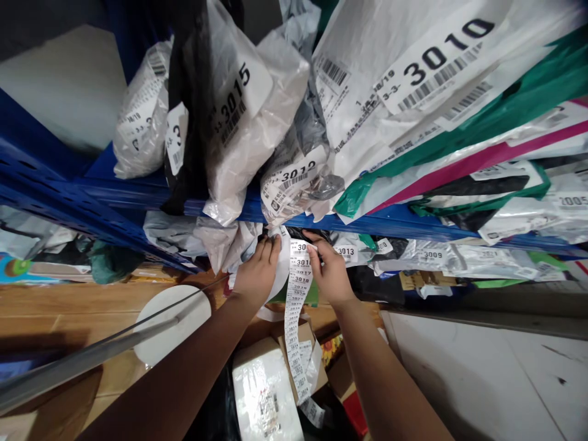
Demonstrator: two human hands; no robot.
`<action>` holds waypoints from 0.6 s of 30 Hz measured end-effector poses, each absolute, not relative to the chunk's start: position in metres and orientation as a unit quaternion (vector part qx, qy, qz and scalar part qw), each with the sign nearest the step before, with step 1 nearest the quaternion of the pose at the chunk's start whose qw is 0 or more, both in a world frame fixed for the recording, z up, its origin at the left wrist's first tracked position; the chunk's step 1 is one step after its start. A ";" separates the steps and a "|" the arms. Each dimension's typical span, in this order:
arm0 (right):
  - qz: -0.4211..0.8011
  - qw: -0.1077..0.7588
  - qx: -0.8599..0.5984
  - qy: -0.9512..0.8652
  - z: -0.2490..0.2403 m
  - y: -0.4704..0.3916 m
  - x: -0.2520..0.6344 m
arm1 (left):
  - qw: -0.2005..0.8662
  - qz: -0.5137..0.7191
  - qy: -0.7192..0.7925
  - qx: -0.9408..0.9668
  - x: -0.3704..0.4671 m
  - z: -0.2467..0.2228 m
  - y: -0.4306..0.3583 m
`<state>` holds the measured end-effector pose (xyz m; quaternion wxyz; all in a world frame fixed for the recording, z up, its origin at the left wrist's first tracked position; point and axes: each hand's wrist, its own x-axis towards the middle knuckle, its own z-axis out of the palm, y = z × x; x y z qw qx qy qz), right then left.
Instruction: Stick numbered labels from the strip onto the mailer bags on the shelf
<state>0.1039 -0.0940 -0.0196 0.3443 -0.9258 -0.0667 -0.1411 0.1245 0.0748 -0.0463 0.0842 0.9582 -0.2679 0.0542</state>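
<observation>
Your left hand (257, 269) and right hand (327, 269) are raised close together just under the blue metal shelf edge (404, 220), both pinching the top of a long white paper strip of numbered stickers (296, 306). The strip hangs down between your forearms over taped cardboard boxes (266, 386).

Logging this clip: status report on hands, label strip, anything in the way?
Left hand and right hand both pinching label strip at its top. Strip hangs over boxes. Parcels crowd blue shelf above.
</observation>
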 end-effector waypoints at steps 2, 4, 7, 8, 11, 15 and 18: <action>-0.141 0.350 -0.924 -0.064 -0.019 -0.093 0.104 | 0.079 0.034 -0.272 0.958 0.125 -0.044 0.076; -0.140 0.362 -0.920 -0.060 -0.017 -0.091 0.104 | 0.082 0.023 -0.274 0.958 0.126 -0.043 0.076; -0.129 0.392 -0.910 -0.043 -0.014 -0.088 0.102 | 0.097 0.018 -0.274 0.957 0.126 -0.042 0.076; -0.121 0.406 -0.905 -0.034 -0.013 -0.087 0.101 | 0.107 0.017 -0.272 0.956 0.125 -0.042 0.076; -0.087 0.466 -0.881 0.004 -0.008 -0.083 0.095 | 0.183 0.012 -0.271 0.945 0.120 -0.037 0.078; -0.046 0.558 -0.826 0.066 0.000 -0.079 0.084 | 0.394 0.016 -0.244 0.886 0.110 -0.020 0.082; -0.026 0.618 -0.779 0.101 0.009 -0.074 0.073 | 0.546 -0.009 -0.190 0.816 0.103 -0.006 0.080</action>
